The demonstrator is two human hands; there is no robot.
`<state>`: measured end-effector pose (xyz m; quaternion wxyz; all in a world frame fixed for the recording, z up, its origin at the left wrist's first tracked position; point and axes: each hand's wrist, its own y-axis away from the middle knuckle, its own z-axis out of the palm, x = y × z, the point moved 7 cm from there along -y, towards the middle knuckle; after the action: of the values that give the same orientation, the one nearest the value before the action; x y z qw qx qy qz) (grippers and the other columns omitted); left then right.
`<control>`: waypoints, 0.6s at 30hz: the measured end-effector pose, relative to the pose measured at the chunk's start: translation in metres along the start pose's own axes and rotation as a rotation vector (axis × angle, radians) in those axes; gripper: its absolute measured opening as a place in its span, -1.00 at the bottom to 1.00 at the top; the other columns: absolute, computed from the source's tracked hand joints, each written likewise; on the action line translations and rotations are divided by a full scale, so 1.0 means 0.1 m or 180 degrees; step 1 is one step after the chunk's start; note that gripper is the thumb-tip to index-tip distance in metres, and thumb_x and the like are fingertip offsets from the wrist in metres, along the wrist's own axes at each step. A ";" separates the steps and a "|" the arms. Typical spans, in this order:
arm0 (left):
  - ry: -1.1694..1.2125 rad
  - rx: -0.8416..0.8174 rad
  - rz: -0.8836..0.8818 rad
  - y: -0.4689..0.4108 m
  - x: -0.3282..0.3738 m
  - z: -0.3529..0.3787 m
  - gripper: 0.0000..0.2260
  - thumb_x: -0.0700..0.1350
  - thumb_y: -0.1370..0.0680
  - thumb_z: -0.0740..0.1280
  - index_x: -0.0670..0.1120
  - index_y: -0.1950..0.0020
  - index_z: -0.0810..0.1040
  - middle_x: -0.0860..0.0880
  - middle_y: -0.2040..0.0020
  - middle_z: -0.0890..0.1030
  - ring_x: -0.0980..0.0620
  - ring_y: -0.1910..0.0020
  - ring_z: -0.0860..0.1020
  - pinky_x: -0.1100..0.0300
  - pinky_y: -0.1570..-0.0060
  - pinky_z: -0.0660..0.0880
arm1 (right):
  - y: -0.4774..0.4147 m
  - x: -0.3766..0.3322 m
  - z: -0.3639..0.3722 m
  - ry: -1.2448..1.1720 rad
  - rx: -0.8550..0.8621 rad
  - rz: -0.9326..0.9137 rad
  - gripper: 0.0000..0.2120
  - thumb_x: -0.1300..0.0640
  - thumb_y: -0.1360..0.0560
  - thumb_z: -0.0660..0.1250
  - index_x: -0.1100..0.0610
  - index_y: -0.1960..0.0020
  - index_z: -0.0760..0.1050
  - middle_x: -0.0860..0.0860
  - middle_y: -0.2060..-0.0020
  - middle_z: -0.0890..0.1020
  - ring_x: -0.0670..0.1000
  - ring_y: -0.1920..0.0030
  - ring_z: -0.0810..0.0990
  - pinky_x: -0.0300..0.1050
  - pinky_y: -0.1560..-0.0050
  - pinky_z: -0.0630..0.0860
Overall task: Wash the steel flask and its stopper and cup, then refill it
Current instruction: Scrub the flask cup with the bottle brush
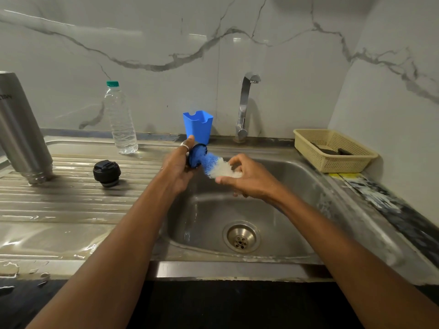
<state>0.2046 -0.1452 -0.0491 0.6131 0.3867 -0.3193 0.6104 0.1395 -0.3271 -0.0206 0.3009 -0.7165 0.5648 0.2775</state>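
Observation:
Over the sink bowl (280, 186), my left hand (177, 168) grips a small dark cup (190, 162), its mouth turned to the right. A bottle brush (212, 163) with blue and white bristles pokes into that mouth, its blue tip filling the opening. My right hand (249, 180) is closed around the brush's white end. The steel flask (21, 134) stands mouth down on the wet drainboard at far left. Its black stopper (107, 173) sits on the drainboard to the flask's right, apart from it.
A clear water bottle (121, 119) with a green cap stands at the back of the drainboard (71, 205). A blue plastic holder (198, 125) and the tap (244, 105), not running, are behind the sink. A beige basket (332, 150) sits at back right.

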 end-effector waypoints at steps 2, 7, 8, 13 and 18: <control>0.0020 0.0055 -0.0022 -0.02 -0.01 -0.03 -0.63 0.04 -0.59 0.43 -0.20 -0.25 0.59 -0.17 -0.14 0.70 -0.07 -0.09 0.70 0.06 0.00 0.68 | -0.02 -0.05 -0.05 0.0957 0.0389 -0.0519 -0.41 -0.05 -0.37 0.61 0.06 -0.22 0.36 -0.05 -0.05 0.53 0.02 0.05 0.60 -0.01 0.09 0.60; -0.0013 0.0145 -0.0073 -0.06 -0.04 -0.06 -0.56 0.06 -0.56 0.46 -0.23 -0.28 0.57 -0.20 -0.17 0.68 -0.12 -0.13 0.69 -0.07 -0.19 0.62 | 0.08 -0.26 -0.06 0.2871 0.1530 -0.1586 -0.68 0.01 -0.46 0.43 0.12 -0.15 0.51 0.04 0.05 0.56 0.05 0.12 0.54 0.00 0.28 0.56; 0.0032 0.0123 -0.0071 -0.07 -0.04 -0.06 -0.55 0.06 -0.55 0.47 -0.23 -0.29 0.58 -0.21 -0.18 0.68 -0.12 -0.13 0.69 -0.08 -0.20 0.61 | 0.07 -0.26 -0.08 0.2999 0.1606 -0.1555 -0.70 0.00 -0.49 0.40 0.13 -0.15 0.55 0.05 0.06 0.57 0.05 0.10 0.53 -0.01 0.26 0.55; -0.0007 0.0063 0.0090 -0.07 -0.02 -0.03 -0.59 0.03 -0.59 0.43 -0.23 -0.30 0.58 -0.17 -0.17 0.70 -0.09 -0.13 0.69 0.07 0.01 0.68 | -0.05 0.00 -0.02 0.0766 0.0366 -0.0173 -0.71 -0.09 -0.64 0.25 0.05 0.12 0.58 0.01 0.25 0.64 0.05 0.21 0.61 -0.04 0.25 0.46; 0.0022 0.0206 0.0018 -0.12 -0.04 -0.11 -0.57 0.03 -0.54 0.49 -0.24 -0.26 0.59 -0.19 -0.12 0.71 -0.13 -0.09 0.71 -0.03 -0.08 0.66 | 0.01 -0.18 -0.01 0.2228 0.1098 -0.1188 -0.70 0.01 -0.58 0.37 0.10 -0.26 0.60 0.04 0.10 0.61 0.11 0.10 0.56 -0.04 0.21 0.41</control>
<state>0.2153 -0.1372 -0.0594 0.5996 0.4034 -0.2985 0.6234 0.1352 -0.3168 -0.0065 0.2516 -0.7965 0.5316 -0.1399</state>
